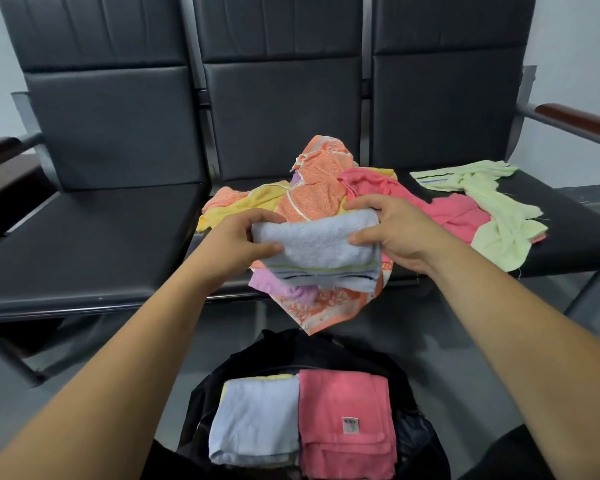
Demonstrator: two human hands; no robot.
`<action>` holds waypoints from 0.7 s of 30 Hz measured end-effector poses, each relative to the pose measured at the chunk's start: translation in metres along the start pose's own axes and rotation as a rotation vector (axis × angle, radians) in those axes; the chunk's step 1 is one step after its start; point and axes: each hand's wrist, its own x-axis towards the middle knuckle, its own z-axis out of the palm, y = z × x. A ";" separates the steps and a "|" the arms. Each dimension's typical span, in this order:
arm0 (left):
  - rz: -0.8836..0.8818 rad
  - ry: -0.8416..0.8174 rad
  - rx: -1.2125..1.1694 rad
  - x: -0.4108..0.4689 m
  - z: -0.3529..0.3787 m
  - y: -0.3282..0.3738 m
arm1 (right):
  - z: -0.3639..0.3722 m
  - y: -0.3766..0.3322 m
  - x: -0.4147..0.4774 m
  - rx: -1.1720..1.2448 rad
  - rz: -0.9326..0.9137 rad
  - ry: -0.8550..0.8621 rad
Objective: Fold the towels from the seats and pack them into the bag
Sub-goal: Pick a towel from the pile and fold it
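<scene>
Both hands, left (248, 237) and right (387, 228), grip the ends of a folded blue towel (317, 249) lying crosswise above the bench (94, 247) edge, with the open bag (409, 382) directly below, equally near each hand.

Both hands (243, 237) (392, 230) forward, close together, curled.

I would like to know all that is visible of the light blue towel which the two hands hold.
The light blue towel looks like soft terry, folded into a thick rectangle. Thin green and dark stripes run along its near, layered edge. The left hand grips its left end, the right hand its right end. It is held about level above the orange patterned towel.
</scene>
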 end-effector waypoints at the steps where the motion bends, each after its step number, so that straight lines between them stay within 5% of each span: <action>1: 0.034 0.027 0.053 0.000 0.000 0.000 | 0.000 -0.001 0.000 -0.133 -0.040 0.056; 7: 0.136 0.125 0.257 0.001 0.001 0.000 | 0.000 -0.006 -0.004 -0.302 -0.137 0.178; 15: 0.152 0.251 0.472 0.000 -0.004 -0.023 | 0.012 -0.002 -0.009 -0.430 -0.249 0.121; 21: 0.076 0.255 0.257 -0.017 -0.008 -0.031 | 0.036 0.011 -0.016 -0.065 -0.189 0.125</action>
